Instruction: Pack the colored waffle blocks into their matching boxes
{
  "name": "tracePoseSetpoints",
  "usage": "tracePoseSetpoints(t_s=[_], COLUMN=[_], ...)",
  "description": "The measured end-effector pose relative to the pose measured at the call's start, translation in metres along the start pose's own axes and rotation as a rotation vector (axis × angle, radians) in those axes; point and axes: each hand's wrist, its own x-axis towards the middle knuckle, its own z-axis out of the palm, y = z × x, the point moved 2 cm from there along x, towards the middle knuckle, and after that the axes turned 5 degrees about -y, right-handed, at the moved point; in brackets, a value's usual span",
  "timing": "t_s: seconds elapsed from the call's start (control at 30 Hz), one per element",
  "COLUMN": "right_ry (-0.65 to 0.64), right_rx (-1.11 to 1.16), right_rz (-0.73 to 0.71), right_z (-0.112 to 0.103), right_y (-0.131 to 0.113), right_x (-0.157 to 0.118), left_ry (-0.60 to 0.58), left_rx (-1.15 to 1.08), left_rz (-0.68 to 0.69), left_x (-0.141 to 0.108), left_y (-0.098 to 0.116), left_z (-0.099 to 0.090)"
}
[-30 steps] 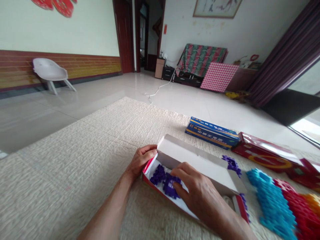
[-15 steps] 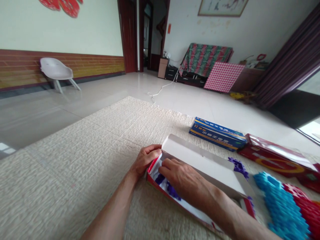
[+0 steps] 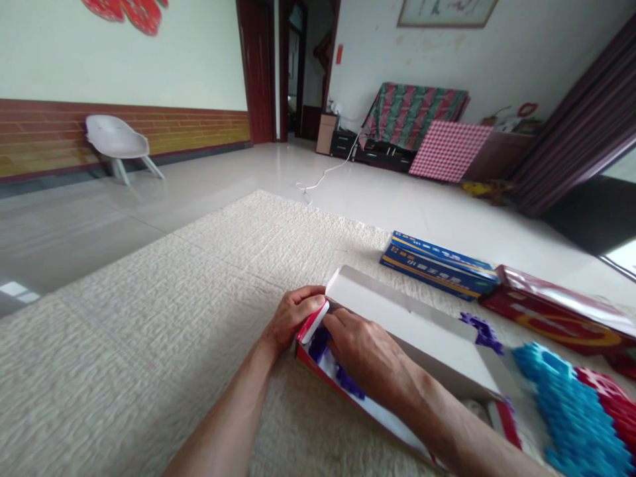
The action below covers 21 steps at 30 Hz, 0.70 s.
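An open box (image 3: 397, 424) with red edges and a raised white lid flap (image 3: 417, 324) lies on the cream textured cover. My left hand (image 3: 295, 315) grips the box's left end, thumb on the red end flap and fingers behind the corner. Inside that end is my right hand (image 3: 355, 341), its fingers curled at purple plastic pieces (image 3: 348, 382). Its fingertips are partly hidden, but they close on a purple piece (image 3: 318, 343) near the end wall.
Behind the box lie a blue box (image 3: 437, 268) and a red box (image 3: 556, 311). To the right are a purple piece (image 3: 481, 332), turquoise pieces (image 3: 571, 411) and red pieces (image 3: 613, 404). A white chair (image 3: 116, 139) stands far left.
My right hand has shifted slightly at the box's left end, and the purple piece there now stands higher beside its fingers. The whole view has moved a little. My left hand keeps its hold.
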Motion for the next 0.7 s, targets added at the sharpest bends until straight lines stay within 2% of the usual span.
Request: tracePoseSetpoints(t_s=[0.13, 0.23, 0.37, 0.47, 0.7], right_ry=[-0.003, 0.002, -0.123, -0.213, -0.23], right_rx=[0.027, 0.064, 0.171, 0.17, 0.073], right_rz=[0.003, 0.041, 0.094, 0.09, 0.062], right_z=[-0.006, -0.02, -0.036, -0.031, -0.006], right_y=[0.0, 0.003, 0.008, 0.009, 0.01], right_x=[0.001, -0.008, -0.028, -0.037, -0.035], left_ry=[-0.004, -0.017, -0.043, -0.054, -0.063], left_rx=[-0.02, -0.054, -0.061, -0.058, 0.003], left_rz=[-0.003, -0.008, 0.012, 0.026, 0.054], left_x=[0.0, 0.0, -0.001, -0.001, -0.002], left_y=[-0.001, -0.001, 0.0, 0.001, 0.003], left_z=[0.0, 0.001, 0.003, 0.004, 0.004])
